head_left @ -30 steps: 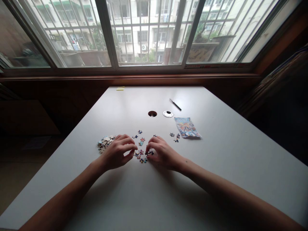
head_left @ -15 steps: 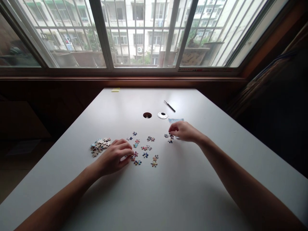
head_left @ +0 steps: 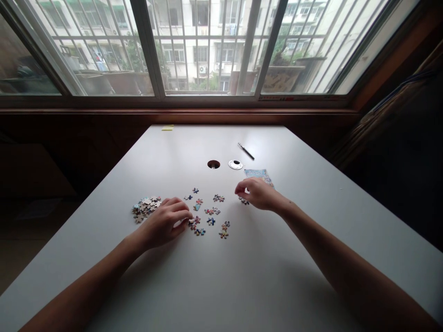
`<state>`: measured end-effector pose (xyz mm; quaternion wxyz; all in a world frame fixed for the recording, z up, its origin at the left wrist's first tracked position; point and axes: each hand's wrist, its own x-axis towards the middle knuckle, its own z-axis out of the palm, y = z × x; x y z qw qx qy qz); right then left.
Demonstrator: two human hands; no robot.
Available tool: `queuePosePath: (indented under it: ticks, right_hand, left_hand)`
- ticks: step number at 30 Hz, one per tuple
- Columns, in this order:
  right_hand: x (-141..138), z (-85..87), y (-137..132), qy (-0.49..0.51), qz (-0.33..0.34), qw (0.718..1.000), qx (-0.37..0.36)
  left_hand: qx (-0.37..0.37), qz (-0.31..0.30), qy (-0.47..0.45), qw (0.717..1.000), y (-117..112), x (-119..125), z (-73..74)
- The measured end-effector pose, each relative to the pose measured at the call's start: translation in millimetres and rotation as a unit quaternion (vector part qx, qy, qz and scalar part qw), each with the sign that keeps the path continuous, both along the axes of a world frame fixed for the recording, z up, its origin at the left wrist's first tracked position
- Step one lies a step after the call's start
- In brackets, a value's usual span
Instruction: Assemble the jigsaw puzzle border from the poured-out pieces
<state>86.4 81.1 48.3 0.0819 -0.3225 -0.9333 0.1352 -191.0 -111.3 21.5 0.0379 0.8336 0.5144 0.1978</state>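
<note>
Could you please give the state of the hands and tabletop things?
Left hand, curled, grip unclear
Right hand, curled, grip unclear
Loose puzzle pieces, scattered
Puzzle pile, heaped
Picture sheet, partly hidden behind right hand
Cable hole, uncovered
Grommet cover, off, beside hole
Pen, lying flat
Yellow slip, flat

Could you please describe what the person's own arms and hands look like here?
The bare, ungloved left hand and bare, ungloved right hand each join a slender, uncovered forearm. No sleeve, watch or bracelet shows on either arm, and no ring can be made out on the visible fingers.
</note>
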Motion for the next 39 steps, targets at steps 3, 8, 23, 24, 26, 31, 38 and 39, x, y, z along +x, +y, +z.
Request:
queuePosePath:
  ticks: [3,8,23,24,26,31,38,39]
  right_hand:
    - [-7,1.7,-10,0.036,0.031,0.999,-0.003]
    - [-25,-0.6,-37,0.116,0.098,0.986,-0.072]
    - [-43,-0.8,-73,0.251,0.073,0.931,-0.256]
    - [-38,0.4,-62,0.224,0.066,0.946,-0.224]
    - [-24,2.3,-38,0.191,0.023,0.971,-0.142]
    - [7,-3.6,13,0.066,-0.04,0.994,-0.078]
    - [14,-19.1,27,0.06,-0.018,0.998,0.007]
    - [13,-18.5,26,0.064,-0.014,0.998,0.013]
  left_hand:
    - [0.016,0.021,0.005,1.0,1,4,-1.2]
    - [0.018,0.044,0.017,0.999,6,15,-5.3]
    - [-0.014,0.091,-0.304,0.948,-1,33,10.8]
    - [0.001,0.092,-0.282,0.955,0,28,10.5]
    - [0.028,0.072,-0.214,0.974,1,17,9.4]
    - [0.023,0.001,-0.068,0.997,1,10,2.1]
    - [0.031,-0.006,-0.049,0.998,1,14,-1.8]
    - [0.029,0.0,-0.047,0.998,1,13,-0.7]
